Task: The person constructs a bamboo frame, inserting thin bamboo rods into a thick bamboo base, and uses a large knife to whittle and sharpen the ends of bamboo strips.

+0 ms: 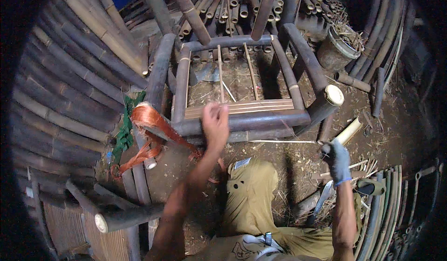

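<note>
Centre of the action, the bamboo chair (287,77) stands right in front of the person, its seat frame open toward the camera. The left hand (216,121), bare, is in over the front rail (260,120), fingers bent at the slats (267,105) lying along that rail; whether it grips one, I can't tell. Behind them, two thin strips (221,72) run toward the back of the seat.

Out to the right, the right hand (339,158) wears a grey glove, fingers curled, and it's low beyond the chair's front corner. Does it hold anything? Too unclear to call! A pale split bamboo piece (349,130) lies just beside it, and a blade (322,198) shows below. Over on the left, orange strands (150,116) hang beside the chair, next to green cloth (123,133).
</note>
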Action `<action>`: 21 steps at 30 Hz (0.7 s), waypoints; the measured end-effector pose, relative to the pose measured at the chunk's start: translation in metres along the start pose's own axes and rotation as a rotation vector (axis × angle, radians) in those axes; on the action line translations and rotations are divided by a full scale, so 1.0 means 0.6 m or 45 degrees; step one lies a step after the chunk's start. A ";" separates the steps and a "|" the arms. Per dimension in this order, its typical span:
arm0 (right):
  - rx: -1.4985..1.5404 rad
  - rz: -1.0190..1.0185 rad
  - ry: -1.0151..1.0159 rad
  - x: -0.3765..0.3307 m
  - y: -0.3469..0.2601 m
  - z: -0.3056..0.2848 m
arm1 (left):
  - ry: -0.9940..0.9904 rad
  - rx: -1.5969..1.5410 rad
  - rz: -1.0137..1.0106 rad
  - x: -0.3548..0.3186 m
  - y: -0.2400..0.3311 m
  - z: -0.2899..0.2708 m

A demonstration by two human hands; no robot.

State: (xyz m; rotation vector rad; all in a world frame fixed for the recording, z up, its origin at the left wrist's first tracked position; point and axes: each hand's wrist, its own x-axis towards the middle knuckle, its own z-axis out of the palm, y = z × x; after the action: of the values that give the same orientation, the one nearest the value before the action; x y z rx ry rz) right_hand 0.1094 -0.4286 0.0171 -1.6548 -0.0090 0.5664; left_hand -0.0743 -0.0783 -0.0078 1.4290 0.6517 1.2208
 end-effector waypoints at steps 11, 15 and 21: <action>-0.760 -0.699 -0.271 -0.120 -0.119 0.235 | -0.756 0.433 0.072 -0.186 0.129 -0.033; -0.471 0.093 -1.161 -0.083 -0.134 0.356 | -1.079 0.377 0.324 -0.198 0.228 -0.033; -0.847 -1.477 -0.624 -0.200 -0.306 0.351 | -0.408 0.462 0.542 -0.001 0.199 -0.060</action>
State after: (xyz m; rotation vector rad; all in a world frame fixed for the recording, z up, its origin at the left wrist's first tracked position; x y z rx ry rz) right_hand -0.0152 -0.2391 0.2198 -1.7424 -1.5446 0.0224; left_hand -0.1350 -0.0957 0.0999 2.0952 0.3650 1.1896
